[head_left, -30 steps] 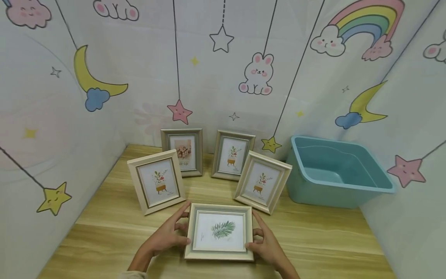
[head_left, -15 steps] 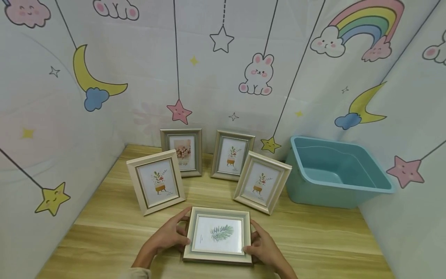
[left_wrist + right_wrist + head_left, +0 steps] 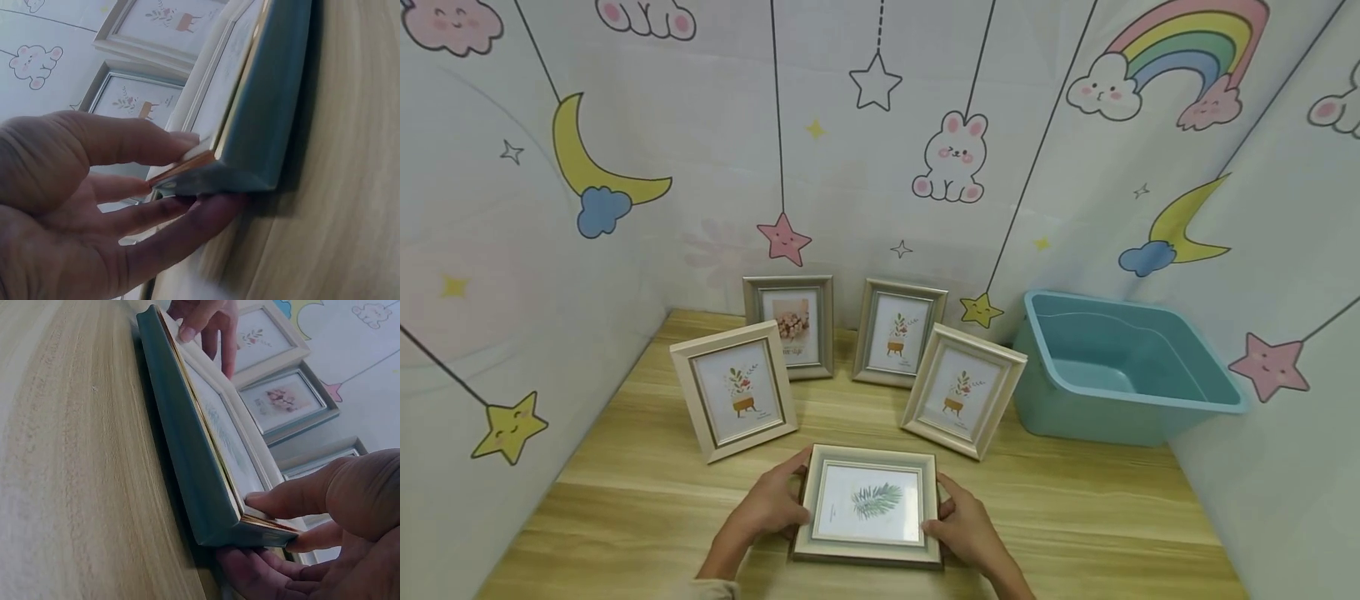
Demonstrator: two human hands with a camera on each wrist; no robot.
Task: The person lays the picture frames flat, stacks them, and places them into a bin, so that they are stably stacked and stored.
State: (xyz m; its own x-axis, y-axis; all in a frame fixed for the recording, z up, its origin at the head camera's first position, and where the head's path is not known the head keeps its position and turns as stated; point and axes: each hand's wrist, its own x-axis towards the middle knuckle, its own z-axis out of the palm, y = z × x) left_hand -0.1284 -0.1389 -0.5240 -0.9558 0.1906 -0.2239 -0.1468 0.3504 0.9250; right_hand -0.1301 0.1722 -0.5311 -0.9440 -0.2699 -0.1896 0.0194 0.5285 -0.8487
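Note:
Between both hands is a cream picture frame (image 3: 869, 554) with a green leaf print, lying face up on its long side. My left hand (image 3: 771, 504) grips its left end, thumb on the front edge and fingers at the side and underneath. At the right end, my right hand (image 3: 970, 529) holds it the same way, its thumb (image 3: 294, 499) pressing the front. The frame's thick blue-green side (image 3: 269, 94) stands close over the wooden table in the left wrist view, with a dark shadow below it.
Behind it, two cream frames (image 3: 741, 392) (image 3: 962, 392) and two grey-gold frames (image 3: 790, 329) (image 3: 898, 333) stand upright, angled in a rough arc. A blue-green plastic tub (image 3: 1097, 417) sits at the right. A white cartoon-printed backdrop (image 3: 715, 133) borders the wooden table (image 3: 1075, 517).
The leaf-print frame has come slightly toward the front of the table, and its front edge now shows more of its side. Both hands keep their grip on it; the standing frames stay put.

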